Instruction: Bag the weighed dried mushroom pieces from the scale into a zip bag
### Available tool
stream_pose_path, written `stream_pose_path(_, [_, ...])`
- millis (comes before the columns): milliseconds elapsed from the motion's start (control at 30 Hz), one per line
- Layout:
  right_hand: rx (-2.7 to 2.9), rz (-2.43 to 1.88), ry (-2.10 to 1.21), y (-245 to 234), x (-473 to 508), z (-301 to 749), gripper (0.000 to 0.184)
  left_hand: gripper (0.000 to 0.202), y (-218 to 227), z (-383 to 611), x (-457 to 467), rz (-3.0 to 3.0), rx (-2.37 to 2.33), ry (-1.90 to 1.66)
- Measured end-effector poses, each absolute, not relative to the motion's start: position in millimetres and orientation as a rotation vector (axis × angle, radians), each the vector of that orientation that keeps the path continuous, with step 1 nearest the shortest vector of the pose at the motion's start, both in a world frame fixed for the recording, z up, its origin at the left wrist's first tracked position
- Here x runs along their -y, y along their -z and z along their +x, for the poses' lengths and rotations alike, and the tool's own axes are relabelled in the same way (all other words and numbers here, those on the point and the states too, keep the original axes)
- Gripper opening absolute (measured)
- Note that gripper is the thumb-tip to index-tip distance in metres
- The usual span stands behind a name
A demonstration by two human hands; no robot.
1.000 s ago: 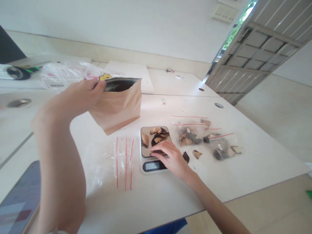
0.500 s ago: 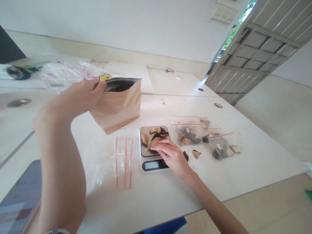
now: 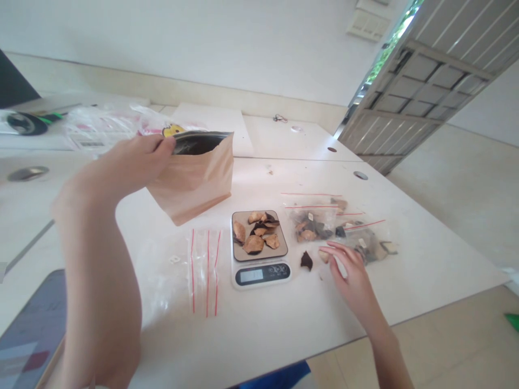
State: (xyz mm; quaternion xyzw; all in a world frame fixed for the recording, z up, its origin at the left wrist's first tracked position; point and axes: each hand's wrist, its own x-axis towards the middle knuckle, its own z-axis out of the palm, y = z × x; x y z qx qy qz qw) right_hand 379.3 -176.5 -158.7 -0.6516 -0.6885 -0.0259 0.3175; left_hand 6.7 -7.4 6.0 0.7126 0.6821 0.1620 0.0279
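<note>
My left hand (image 3: 121, 162) is raised above the white table, pinching the top edge of an open kraft paper pouch (image 3: 192, 186) with a dark inner lining. My right hand (image 3: 351, 275) rests on the table, its fingers over a loose tan dried slice (image 3: 324, 256). A dark dried piece (image 3: 307, 261) lies just left of it. Several brown dried slices (image 3: 255, 232) sit on the pan of a digital kitchen scale (image 3: 259, 274). Two zip bags holding dried pieces (image 3: 312, 224) lie behind my right hand.
An flat zip bag with red stripes (image 3: 203, 270) lies left of the scale. A tablet (image 3: 32, 335) sits at the lower left corner. Printed plastic bags (image 3: 101, 127) lie at the far left. A slatted door (image 3: 430, 92) stands open at the right.
My right hand has moved off the scale pan, rightward to the loose slice, uncovering the slices and the display. My left hand and the pouch have barely moved.
</note>
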Motion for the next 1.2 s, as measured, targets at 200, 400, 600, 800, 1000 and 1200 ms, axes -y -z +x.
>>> stream_pose_path(200, [1.832,-1.815,-0.052,178.5,191.5,410.7,0.028,0.056,-4.8,7.6,7.8,2.209,-2.090,-0.543])
stream_pose_path(400, [1.832,-1.798,0.018,180.0,181.1,403.1,0.027,0.054,-8.8,12.3,10.3,2.242,-2.064,-0.505])
stream_pose_path(600, [1.728,-1.850,0.093,189.3,178.4,392.0,0.030,0.053,-8.3,10.7,9.5,2.195,-2.079,-0.500])
stream_pose_path(800, [1.641,-1.945,0.213,195.7,177.8,383.4,0.035,0.048,-16.4,22.0,25.2,2.305,-2.018,-1.053])
stream_pose_path(1000, [1.709,-1.798,0.133,190.7,180.5,376.0,0.041,0.042,-31.1,35.9,60.3,2.493,-1.444,-1.555])
stream_pose_path(1200, [1.998,-1.751,-0.024,180.2,179.9,361.5,0.039,0.040,1.9,46.8,87.4,2.539,-1.322,-1.096])
